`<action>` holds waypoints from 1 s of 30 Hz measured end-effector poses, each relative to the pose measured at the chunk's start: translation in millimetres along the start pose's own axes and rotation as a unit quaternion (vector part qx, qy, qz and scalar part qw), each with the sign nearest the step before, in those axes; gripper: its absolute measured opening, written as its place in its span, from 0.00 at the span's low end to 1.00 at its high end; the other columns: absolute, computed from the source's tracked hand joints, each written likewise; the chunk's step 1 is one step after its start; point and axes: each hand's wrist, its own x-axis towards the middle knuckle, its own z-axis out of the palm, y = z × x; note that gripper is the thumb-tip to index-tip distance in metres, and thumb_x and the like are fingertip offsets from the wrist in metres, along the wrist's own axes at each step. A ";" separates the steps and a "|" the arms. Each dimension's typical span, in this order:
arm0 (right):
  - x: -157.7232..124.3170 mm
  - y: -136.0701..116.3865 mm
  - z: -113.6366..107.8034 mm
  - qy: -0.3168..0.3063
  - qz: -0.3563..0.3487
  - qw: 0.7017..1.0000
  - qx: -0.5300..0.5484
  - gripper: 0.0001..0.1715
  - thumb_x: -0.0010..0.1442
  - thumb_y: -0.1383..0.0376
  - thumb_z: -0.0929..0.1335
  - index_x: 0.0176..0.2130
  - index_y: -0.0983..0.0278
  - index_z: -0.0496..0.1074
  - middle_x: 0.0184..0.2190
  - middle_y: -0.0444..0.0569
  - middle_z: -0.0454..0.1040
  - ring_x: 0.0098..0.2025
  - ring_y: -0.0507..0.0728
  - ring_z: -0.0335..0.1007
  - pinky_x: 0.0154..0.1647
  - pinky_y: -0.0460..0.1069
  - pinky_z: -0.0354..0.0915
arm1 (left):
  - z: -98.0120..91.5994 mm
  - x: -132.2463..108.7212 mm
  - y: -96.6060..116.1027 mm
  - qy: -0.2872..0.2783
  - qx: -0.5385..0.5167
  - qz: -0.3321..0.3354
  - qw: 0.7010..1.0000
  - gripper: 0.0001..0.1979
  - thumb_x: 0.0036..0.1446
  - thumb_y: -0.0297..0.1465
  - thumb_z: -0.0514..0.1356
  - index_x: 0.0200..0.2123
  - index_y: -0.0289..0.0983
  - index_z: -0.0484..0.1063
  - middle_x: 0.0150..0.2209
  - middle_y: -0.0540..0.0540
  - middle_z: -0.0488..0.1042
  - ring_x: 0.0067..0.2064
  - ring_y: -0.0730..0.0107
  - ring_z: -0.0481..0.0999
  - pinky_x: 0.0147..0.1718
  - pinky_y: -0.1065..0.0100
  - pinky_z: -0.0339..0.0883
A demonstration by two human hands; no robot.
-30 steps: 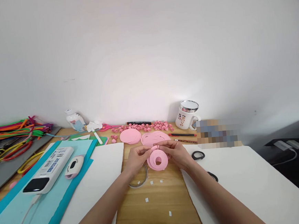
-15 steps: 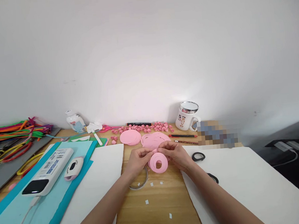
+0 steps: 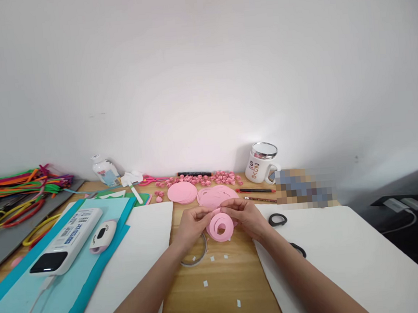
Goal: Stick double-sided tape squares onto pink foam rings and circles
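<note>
A pink paper spiral (image 3: 227, 230) hangs in rings below my fingertips at the middle of the table. My left hand (image 3: 194, 225) pinches its upper edge from the left. From the right, my right hand (image 3: 244, 216) pinches the same upper part, thumb and forefinger close to the left hand's. Just what the fingertips cover is hidden. Behind the hands lie a stack of pink paper discs (image 3: 182, 192) and more cut pink paper (image 3: 217, 194). A roll of tape (image 3: 205, 251) lies beside my left wrist, with several small white scraps (image 3: 205, 283) near it.
Rolled pink paper pieces (image 3: 225, 177), a black marker (image 3: 195, 174) and a white mug (image 3: 262, 164) stand along the wall. Scissors (image 3: 277, 219) lie at right on white board (image 3: 332, 248). At left are a power bank (image 3: 67, 240), blue sheets (image 3: 95, 271) and coloured pipe cleaners (image 3: 23, 185).
The pink paper spiral has turned slightly between my fingers, and a small tip now shows at its lower right. Both hands stay almost in place.
</note>
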 end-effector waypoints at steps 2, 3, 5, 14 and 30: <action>-0.2 -0.2 0.7 0.003 -0.004 1.000 -0.005 0.16 0.35 0.61 0.75 0.26 0.66 0.72 0.21 0.44 0.73 0.19 0.48 0.63 0.18 0.42 0.58 | 0.1 0.1 0.2 -0.001 0.002 -0.009 1.000 0.16 0.46 0.36 0.62 0.37 0.32 0.75 0.30 0.42 0.77 0.28 0.68 0.73 0.23 0.72 0.64; -0.3 -0.3 1.0 0.003 -0.006 1.000 -0.007 0.16 0.34 0.60 0.75 0.25 0.66 0.72 0.20 0.43 0.72 0.19 0.47 0.63 0.18 0.42 0.57 | 0.1 0.2 0.3 -0.002 0.004 -0.012 1.000 0.16 0.46 0.37 0.62 0.37 0.32 0.75 0.30 0.42 0.77 0.28 0.68 0.73 0.22 0.73 0.64; -0.5 -0.2 1.1 0.005 -0.011 1.000 -0.008 0.17 0.33 0.60 0.75 0.24 0.67 0.71 0.20 0.43 0.72 0.19 0.47 0.63 0.19 0.42 0.58 | 0.1 0.3 0.5 -0.003 0.007 -0.011 1.000 0.16 0.46 0.37 0.62 0.36 0.32 0.75 0.29 0.43 0.77 0.27 0.69 0.72 0.22 0.73 0.64; -0.1 1.2 -1.1 0.000 0.007 1.000 -0.025 0.18 0.39 0.58 0.73 0.30 0.66 0.73 0.25 0.47 0.74 0.24 0.52 0.67 0.21 0.45 0.62 | -1.0 -0.1 0.5 -0.005 -0.004 -0.013 1.000 0.14 0.46 0.36 0.61 0.34 0.32 0.75 0.23 0.46 0.75 0.22 0.71 0.71 0.18 0.74 0.62; -0.2 1.1 0.3 0.014 -0.004 1.000 -0.009 0.14 0.36 0.61 0.75 0.25 0.66 0.72 0.20 0.44 0.72 0.21 0.49 0.64 0.20 0.43 0.60 | -1.1 -0.2 -2.0 -0.009 0.008 -0.015 1.000 0.15 0.46 0.38 0.61 0.34 0.32 0.75 0.26 0.45 0.76 0.23 0.72 0.70 0.18 0.74 0.63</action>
